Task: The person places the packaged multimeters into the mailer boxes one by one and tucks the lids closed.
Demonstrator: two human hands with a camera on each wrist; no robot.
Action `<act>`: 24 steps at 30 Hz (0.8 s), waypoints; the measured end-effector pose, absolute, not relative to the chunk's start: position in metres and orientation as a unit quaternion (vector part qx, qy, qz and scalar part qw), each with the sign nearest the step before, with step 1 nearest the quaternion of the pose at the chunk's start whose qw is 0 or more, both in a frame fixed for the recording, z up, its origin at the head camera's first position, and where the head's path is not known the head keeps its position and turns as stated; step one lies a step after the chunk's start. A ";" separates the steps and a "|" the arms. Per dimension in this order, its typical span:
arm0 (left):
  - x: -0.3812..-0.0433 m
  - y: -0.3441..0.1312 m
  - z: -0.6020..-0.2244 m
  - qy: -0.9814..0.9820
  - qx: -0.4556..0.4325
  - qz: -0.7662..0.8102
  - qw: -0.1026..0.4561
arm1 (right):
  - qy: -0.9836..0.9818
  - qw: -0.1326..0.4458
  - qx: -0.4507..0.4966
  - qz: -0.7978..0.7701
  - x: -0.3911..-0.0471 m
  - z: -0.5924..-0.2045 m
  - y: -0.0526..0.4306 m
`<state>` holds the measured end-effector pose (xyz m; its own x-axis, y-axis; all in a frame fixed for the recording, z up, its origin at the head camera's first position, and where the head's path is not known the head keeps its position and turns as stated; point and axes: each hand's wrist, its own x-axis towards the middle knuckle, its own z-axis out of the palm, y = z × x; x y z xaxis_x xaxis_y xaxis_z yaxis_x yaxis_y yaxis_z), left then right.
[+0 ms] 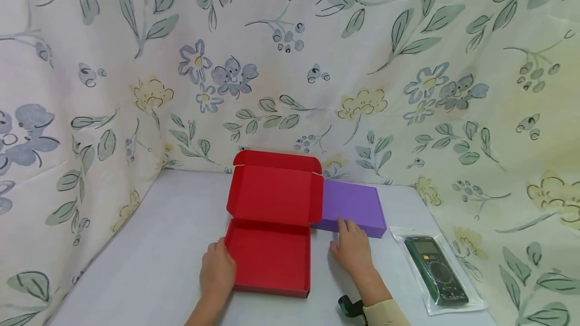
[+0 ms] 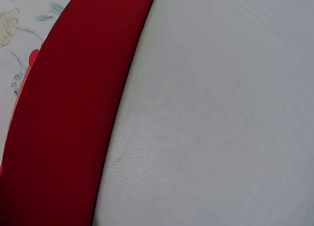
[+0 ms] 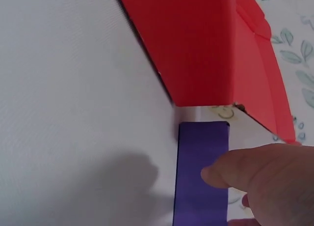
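An opened red cardboard box [image 1: 272, 258] lies with its lid [image 1: 276, 192] raised at the back. My left hand [image 1: 217, 270] grips its left side wall, fingers at the rim; the left wrist view shows only the red outer wall [image 2: 68, 118] close up. To the right, partly behind the lid, lies a closed purple box [image 1: 353, 205]. My right hand [image 1: 353, 250] reaches to its front edge, fingertips at the top edge. In the right wrist view the thumb [image 3: 216, 174] overlaps the purple front face [image 3: 201, 162], with the other fingers partly hidden behind it.
A dark green multimeter [image 1: 437, 270] in a clear plastic bag lies at the right on the white table [image 1: 154, 260]. A small dark object [image 1: 351, 307] shows beside the right wrist. A floral curtain [image 1: 281, 64] hangs behind and at both sides.
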<state>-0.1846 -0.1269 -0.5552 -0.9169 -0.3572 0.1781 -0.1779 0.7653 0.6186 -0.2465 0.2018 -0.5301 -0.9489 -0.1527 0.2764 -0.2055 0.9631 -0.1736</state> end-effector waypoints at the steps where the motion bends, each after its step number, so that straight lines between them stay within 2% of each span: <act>1: -0.184 -0.127 -0.555 -0.928 0.144 -0.312 0.144 | -0.983 0.125 0.086 0.106 -0.246 -0.530 0.202; 9: -0.183 -0.128 -0.553 -0.926 0.145 -0.322 0.135 | -0.985 0.085 0.038 0.144 -0.242 -0.527 0.214; 24: -0.184 -0.129 -0.552 -0.924 0.141 -0.332 0.124 | -0.985 0.091 -0.013 0.149 -0.225 -0.499 0.264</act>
<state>-0.1836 -0.1290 -0.5523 -0.9293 -0.3438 0.1352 -0.1791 0.7393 0.6492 -0.2249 0.2642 -0.4993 -0.9830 0.0531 0.1760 -0.0013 0.9553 -0.2955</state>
